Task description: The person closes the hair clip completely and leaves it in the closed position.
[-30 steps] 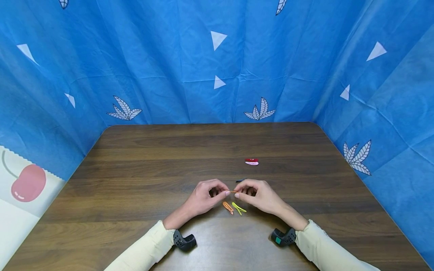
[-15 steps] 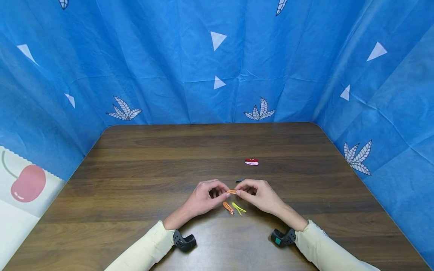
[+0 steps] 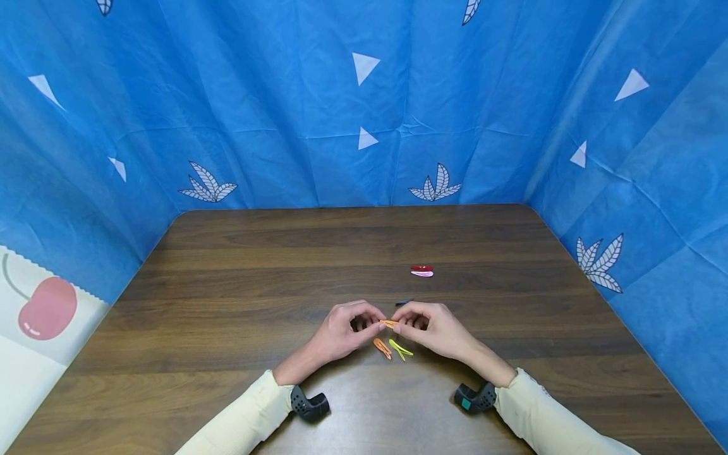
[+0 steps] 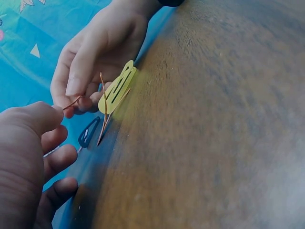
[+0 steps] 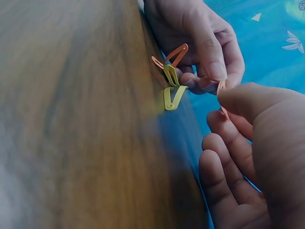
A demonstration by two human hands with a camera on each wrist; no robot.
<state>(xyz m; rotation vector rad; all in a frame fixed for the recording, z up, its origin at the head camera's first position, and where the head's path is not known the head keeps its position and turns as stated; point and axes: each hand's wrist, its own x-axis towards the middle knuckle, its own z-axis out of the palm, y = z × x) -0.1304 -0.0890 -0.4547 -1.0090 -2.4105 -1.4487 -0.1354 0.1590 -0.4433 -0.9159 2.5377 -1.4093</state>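
Observation:
Between my two hands is an orange snap hair clip point(image 3: 389, 323), held a little above the table. My left hand point(image 3: 348, 330) pinches its left end with thumb and forefinger. The thumb and fingers of my right hand point(image 3: 440, 327) pinch the right end; in the right wrist view part of the clip point(image 5: 221, 88) shows at the fingertips. On the table just below lie a second orange hair clip point(image 3: 382, 348) and a yellow hair clip point(image 3: 400, 350), whose arms are spread apart in the right wrist view. Behind the right fingertips lies a dark hair clip point(image 3: 401, 304), partly hidden.
Farther back, a red hair clip point(image 3: 422, 268) and a pink hair clip point(image 3: 422, 274) lie side by side on the brown wooden table point(image 3: 256, 253). Blue curtains point(image 3: 318, 101) hang around its back and sides.
Held edge-on a second ago, the orange hair clip has been turned in the fingers so that its flat side shows. Both hands stay almost in place; the clips on the table have not moved.

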